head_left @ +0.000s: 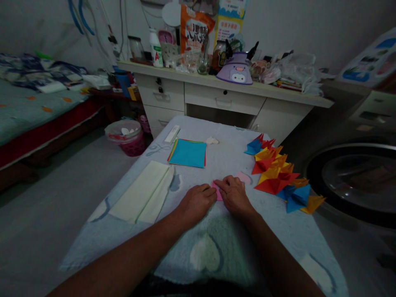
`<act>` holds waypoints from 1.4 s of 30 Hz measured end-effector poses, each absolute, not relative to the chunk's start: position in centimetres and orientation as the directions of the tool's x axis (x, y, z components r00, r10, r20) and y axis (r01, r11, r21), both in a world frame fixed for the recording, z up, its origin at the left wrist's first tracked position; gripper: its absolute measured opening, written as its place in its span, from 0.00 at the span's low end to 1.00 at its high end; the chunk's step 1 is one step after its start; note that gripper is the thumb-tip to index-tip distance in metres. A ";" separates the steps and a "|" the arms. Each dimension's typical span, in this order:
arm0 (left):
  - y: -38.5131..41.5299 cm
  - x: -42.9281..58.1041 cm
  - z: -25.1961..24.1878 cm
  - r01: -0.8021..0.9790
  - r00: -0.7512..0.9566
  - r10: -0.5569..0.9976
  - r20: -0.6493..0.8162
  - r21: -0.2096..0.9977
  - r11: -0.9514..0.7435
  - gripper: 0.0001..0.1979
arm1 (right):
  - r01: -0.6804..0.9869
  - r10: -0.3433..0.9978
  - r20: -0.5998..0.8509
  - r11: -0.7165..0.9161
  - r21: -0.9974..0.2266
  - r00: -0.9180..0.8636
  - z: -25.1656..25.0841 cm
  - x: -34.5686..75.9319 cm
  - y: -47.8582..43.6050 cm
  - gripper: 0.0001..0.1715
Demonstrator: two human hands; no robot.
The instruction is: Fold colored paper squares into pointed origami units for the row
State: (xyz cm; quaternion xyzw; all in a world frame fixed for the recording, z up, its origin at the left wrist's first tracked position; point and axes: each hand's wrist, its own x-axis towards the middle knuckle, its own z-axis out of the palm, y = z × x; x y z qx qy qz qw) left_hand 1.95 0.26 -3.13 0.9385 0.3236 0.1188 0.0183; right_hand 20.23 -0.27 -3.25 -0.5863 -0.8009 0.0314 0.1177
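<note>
A small pink paper [218, 192] lies on the cloth-covered table [272, 239], mostly hidden under my two hands. My left hand [198, 201] rests on its left side with fingers curled, pressing down. My right hand [233, 194] lies over its right part, fingertips pinched on the paper's upper edge. A bit of pink [244, 177] shows beyond my right hand. A stack of coloured square sheets, blue on top [188, 153], lies farther back. Several folded paper pieces in blue, red, yellow and orange [278, 175] are lined up to the right.
Folded cream sheets [145, 192] lie at the table's left. A white stick-like object [172, 134] and a small white scrap [212, 140] lie at the far end. Behind stands a cluttered desk [222, 97], a pink bin [125, 136], a bed [27, 111], and a washing machine [352, 177].
</note>
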 end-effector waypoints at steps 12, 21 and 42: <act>-0.4 1.7 -4.3 0.699 0.666 0.703 0.251 0.120 -0.705 0.12 | 0.894 0.958 0.157 0.281 -0.349 -0.240 -3.2 20.7 -0.3 0.19; -0.6 1.7 -3.7 0.697 0.670 0.712 0.210 0.154 -0.701 0.12 | 0.865 0.941 0.192 0.334 -0.374 -0.280 -3.5 20.8 -0.5 0.19; -0.8 1.9 -3.6 0.735 0.620 0.743 0.252 0.144 -0.662 0.06 | 0.862 0.936 0.207 0.345 -0.372 -0.285 -4.0 21.0 -0.2 0.20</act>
